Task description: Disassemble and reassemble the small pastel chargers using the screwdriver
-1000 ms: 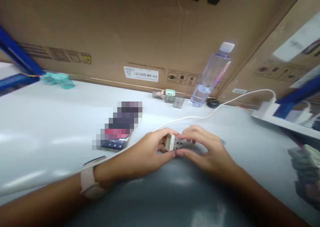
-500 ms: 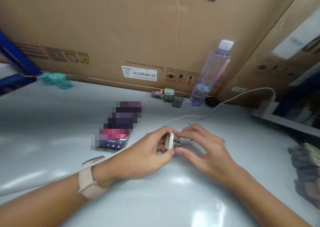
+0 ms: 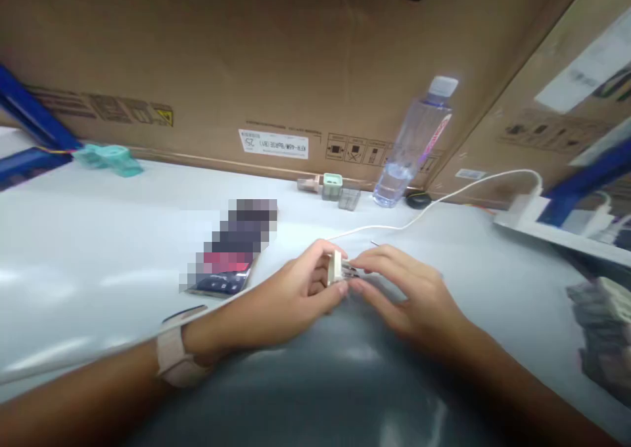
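Observation:
Both hands meet over the white table (image 3: pixel 89 250), just in front of me. My left hand (image 3: pixel 290 299) pinches a small cream-coloured plug-like part (image 3: pixel 336 267) between thumb and fingers. My right hand (image 3: pixel 404 289) closes its fingertips on the grey metal end (image 3: pixel 351 273) of that same part. A pale band sits on my left wrist (image 3: pixel 172 355). What the right fingertips hold beyond the part is too small to make out.
A phone (image 3: pixel 224 263) lies left of the hands. A white cable (image 3: pixel 419 217) runs to a power strip (image 3: pixel 522 213) at right. A water bottle (image 3: pixel 411 144), small plug parts (image 3: pixel 335 187) and cardboard boxes (image 3: pixel 246 59) stand behind. More parts (image 3: pixel 599 329) pile up at right.
The hands stay together on the small part; it has tilted a little and my fingers have shifted slightly on it. The view moved a bit.

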Action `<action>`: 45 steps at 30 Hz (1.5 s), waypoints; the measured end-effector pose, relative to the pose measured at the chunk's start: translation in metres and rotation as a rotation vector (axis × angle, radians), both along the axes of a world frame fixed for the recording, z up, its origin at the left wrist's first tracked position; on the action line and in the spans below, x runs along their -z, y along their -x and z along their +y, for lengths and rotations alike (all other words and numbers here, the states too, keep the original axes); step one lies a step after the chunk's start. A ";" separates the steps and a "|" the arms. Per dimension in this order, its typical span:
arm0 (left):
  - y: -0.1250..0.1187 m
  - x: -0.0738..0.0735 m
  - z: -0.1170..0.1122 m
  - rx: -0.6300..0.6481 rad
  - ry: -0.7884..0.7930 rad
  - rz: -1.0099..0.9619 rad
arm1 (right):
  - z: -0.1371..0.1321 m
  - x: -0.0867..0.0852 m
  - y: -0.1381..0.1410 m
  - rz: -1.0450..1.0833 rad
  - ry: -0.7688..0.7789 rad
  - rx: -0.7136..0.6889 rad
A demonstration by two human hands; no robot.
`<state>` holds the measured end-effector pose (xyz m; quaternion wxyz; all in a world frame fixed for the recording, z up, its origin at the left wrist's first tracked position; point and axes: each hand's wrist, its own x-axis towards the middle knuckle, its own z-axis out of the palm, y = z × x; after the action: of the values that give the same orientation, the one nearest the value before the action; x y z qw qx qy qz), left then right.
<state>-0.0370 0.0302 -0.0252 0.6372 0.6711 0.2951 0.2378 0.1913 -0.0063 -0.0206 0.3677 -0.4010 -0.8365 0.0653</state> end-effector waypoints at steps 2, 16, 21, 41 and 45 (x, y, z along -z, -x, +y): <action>0.000 0.001 0.001 -0.001 -0.006 0.007 | 0.001 0.000 0.000 -0.006 -0.015 -0.004; -0.001 -0.006 0.000 -0.019 -0.024 0.090 | 0.000 -0.001 0.001 0.049 0.053 -0.009; -0.003 -0.007 0.001 -0.054 -0.001 0.055 | 0.000 -0.005 0.000 0.103 0.156 0.039; -0.004 0.002 0.002 -0.010 0.136 -0.151 | 0.001 0.005 0.002 0.172 0.069 0.009; -0.004 0.006 0.002 0.001 0.173 -0.192 | 0.001 0.004 0.001 0.118 0.042 -0.019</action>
<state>-0.0331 0.0326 -0.0312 0.7183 0.5877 0.2519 0.2744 0.1901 -0.0054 -0.0248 0.4073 -0.3963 -0.8154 0.1101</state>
